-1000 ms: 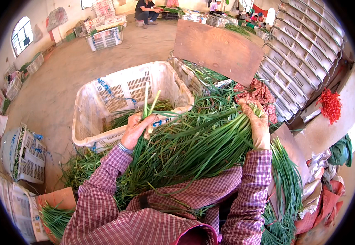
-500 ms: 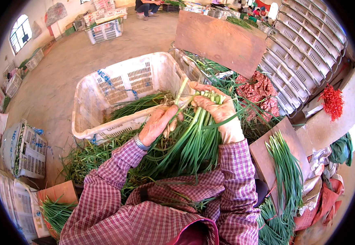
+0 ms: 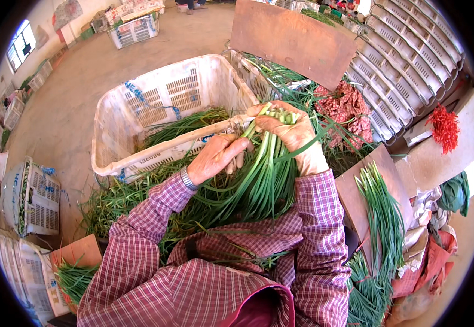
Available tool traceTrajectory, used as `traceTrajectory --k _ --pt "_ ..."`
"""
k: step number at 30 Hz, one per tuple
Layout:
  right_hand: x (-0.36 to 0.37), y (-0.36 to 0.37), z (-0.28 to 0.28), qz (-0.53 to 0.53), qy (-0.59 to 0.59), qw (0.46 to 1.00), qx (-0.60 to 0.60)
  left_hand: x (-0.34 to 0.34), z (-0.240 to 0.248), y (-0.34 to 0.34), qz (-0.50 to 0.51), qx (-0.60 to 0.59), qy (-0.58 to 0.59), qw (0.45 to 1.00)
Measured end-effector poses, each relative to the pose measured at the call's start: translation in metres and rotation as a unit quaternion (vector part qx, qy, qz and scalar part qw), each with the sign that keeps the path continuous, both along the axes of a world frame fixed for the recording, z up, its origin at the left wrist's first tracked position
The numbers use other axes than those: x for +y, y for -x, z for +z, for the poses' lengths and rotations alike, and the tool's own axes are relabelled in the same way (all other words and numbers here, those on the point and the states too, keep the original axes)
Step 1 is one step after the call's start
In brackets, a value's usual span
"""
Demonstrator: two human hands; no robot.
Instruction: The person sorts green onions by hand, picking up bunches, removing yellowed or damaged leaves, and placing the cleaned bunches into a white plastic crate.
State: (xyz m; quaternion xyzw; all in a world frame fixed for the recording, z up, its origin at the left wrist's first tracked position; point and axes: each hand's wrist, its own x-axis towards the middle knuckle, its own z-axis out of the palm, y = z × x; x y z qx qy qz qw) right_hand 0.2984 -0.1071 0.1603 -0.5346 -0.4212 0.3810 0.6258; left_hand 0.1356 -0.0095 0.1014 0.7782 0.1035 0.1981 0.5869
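Note:
My right hand (image 3: 287, 131) is closed round a bunch of garlic chives (image 3: 269, 174). Their pale cut-looking ends stick up above the fingers, and the long green leaves hang toward my lap. Close beside it, my left hand (image 3: 221, 155) is pinched shut, its fingertips by the bunch's pale stems. Brownish roots (image 3: 234, 127) rise just behind the left fingers, seemingly of chives held there; the fingers partly hide them. Below both hands spreads a heap of loose, tangled chives (image 3: 122, 204).
A white plastic crate (image 3: 111, 159) holding some chives stands ahead. A brown board (image 3: 291, 41) leans beyond it. At right are a red mesh sack (image 3: 346, 111), a tied chive bundle (image 3: 381, 218) on a board, red ties (image 3: 445, 129) and stacked crates (image 3: 395, 65). Another crate (image 3: 42, 201) is at left.
My left hand has shifted slightly right and up, its roots moving with it. The single stem it held out above the bunch now lies lower, against the bunch. The view has tilted down a little.

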Motion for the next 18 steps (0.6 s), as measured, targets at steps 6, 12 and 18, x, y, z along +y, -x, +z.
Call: traceTrajectory --k 6,12,18 --pt "-0.048 -0.015 0.014 -0.092 -0.027 0.995 -0.006 0.026 -0.073 0.035 0.026 0.075 -0.118 0.990" --pt "-0.095 -0.030 0.008 -0.142 -0.076 0.986 0.037 0.077 -0.111 0.104 -0.145 0.438 -0.427 0.778" --pt "-0.109 -0.037 -0.009 -0.052 -0.116 0.992 -0.002 0.056 0.020 0.059 0.003 0.123 -0.289 0.949"
